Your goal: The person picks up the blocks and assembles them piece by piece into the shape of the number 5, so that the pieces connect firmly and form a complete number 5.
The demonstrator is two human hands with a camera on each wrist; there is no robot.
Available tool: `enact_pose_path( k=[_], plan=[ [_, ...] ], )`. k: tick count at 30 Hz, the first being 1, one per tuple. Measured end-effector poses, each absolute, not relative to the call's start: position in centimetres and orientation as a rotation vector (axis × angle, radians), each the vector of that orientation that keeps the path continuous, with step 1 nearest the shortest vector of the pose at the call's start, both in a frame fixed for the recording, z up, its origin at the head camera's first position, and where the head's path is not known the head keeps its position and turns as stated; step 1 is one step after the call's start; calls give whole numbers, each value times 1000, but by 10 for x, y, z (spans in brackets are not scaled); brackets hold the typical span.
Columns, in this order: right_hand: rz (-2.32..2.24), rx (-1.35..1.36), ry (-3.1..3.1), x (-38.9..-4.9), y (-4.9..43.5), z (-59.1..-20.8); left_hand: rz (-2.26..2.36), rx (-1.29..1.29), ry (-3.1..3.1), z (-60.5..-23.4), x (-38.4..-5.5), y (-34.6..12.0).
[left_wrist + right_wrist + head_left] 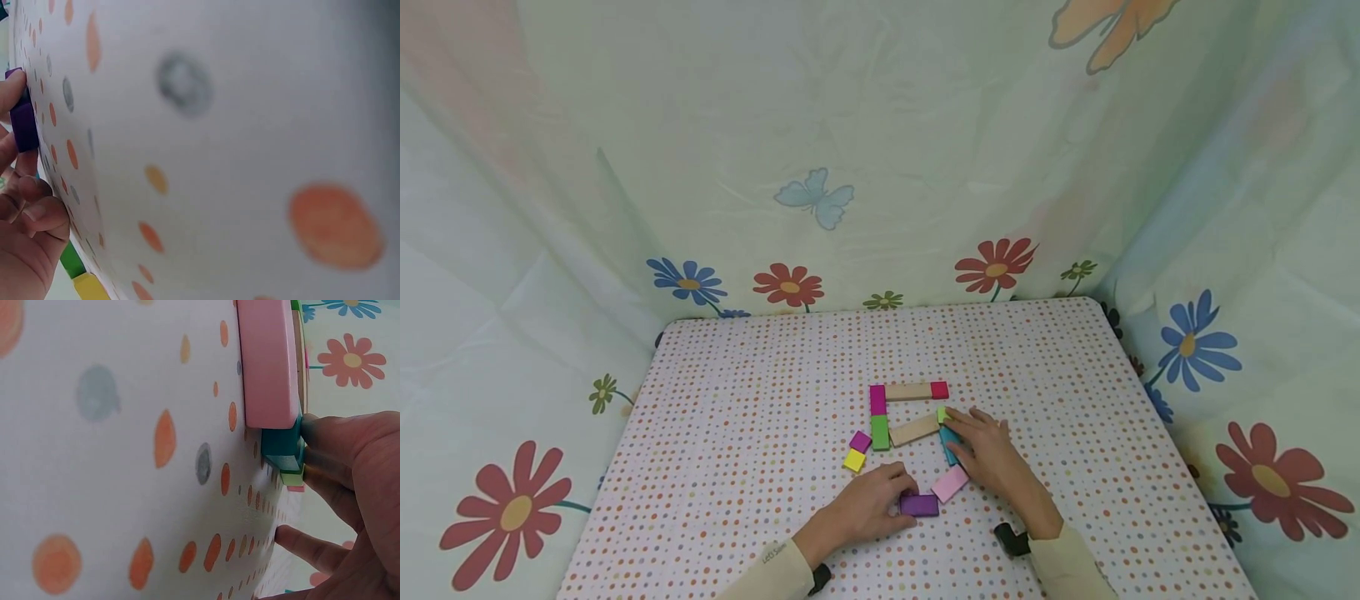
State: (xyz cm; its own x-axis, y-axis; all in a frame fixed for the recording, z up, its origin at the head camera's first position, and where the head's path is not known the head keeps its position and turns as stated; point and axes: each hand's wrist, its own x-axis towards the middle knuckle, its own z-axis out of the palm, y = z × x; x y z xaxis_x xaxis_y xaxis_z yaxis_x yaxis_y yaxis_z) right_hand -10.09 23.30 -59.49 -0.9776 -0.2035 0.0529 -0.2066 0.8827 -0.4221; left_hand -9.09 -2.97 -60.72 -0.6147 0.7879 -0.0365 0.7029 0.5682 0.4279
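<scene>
My left hand [876, 504] pinches a purple block [919, 505] at its left end, with the thumb on the near side and fingers on the far side. In the left wrist view the purple block [25, 127] shows between thumb and fingers, close against the tabletop. Farther right, my right hand [996, 458] reaches over a teal block [949, 447]. Its thumb touches the teal block [281, 444], while the extended forefinger lies at a small light green block [942, 415]. A pink block [951, 484] lies between the purple and teal ones.
A magenta block [877, 400], a green block [880, 433], a plain wooden strip [908, 392] and a red block [939, 390] form an angled outline. Another wooden strip [914, 429] slants nearby. Small magenta [861, 442] and yellow [854, 460] blocks lie left on the dotted table [737, 417].
</scene>
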Motion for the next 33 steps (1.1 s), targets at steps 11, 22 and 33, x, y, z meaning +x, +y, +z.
enact_pose_path(
  k=[11, 22, 33],
  plan=[
    [689, 320, -3047, -100, 233, -593, 569, 1217, 2560, -608, -91, -29],
    [683, 316, -3053, -100, 232, -594, 568, 1200, 2561, -607, -90, -28],
    [676, 314, -3055, -100, 232, -594, 555, 1190, 2563, -610, -91, -29]
  ],
)
